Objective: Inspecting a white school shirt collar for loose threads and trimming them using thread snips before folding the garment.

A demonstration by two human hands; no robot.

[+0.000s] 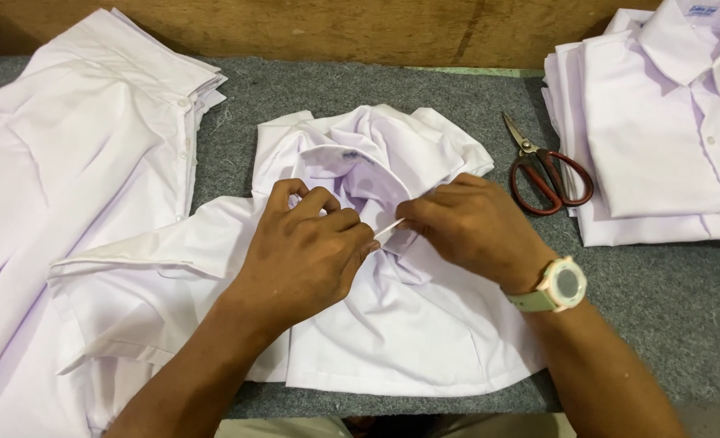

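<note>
A crumpled white shirt point(409, 324) lies in the middle of the grey felt table point(668, 300), collar side up. My left hand point(307, 251) pinches the shirt's front fabric just below the collar. My right hand point(473, 223), with a watch on its wrist, pinches the same fabric from the other side. A thin white strip point(388, 230), thread or tag, runs taut between the fingertips of both hands. The collar point(336, 158) bunches up behind my fingers.
Red-handled scissors point(546, 174) lie just right of the shirt. A stack of folded white shirts point(660, 130) fills the right back. A pile of unfolded white shirts point(68, 178) covers the left side. A wooden wall point(336, 28) backs the table.
</note>
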